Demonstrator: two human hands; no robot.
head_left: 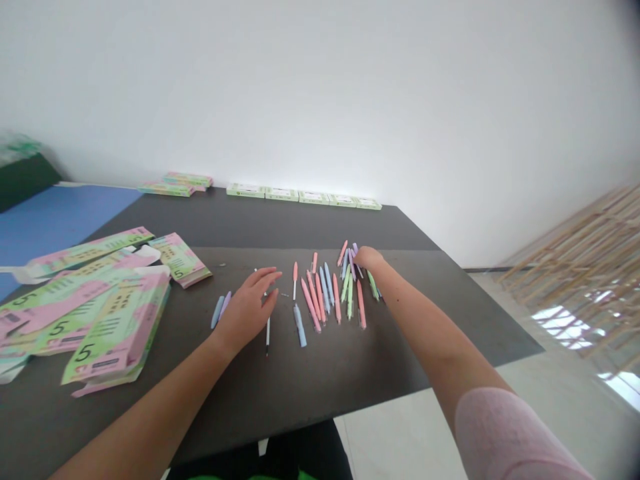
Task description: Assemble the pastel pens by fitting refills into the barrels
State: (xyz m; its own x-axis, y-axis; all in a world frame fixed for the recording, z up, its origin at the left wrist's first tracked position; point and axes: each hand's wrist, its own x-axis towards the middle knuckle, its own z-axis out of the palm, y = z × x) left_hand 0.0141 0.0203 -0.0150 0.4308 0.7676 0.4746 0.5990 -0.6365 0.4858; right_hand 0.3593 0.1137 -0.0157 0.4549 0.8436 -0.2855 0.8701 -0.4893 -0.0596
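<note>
Some two dozen slim pastel plastic pens [325, 293] in pink, blue, lilac and green lie loosely side by side on the dark grey table [400, 223], just ahead of and between my hands. My right hand [369, 260] is at the far end of that bunch, fingers curled down among the lilac and green pens; I cannot tell whether it has hold of one. My left hand [245, 313] is open, palm down, fingers loosely spread, with nothing in its grip. Just left of it lie a pale blue pen [217, 312] and a lilac pen [225, 304]; from beneath its fingers, toward me, a thin black-tipped white pen [267, 335] sticks out. Further left of that hand sit flattened pink-and-green cardboard boxes [115, 327] printed with a 5, and beyond both hands a row of closed green-and-white boxes [300, 195] lines the table's far edge.
</note>
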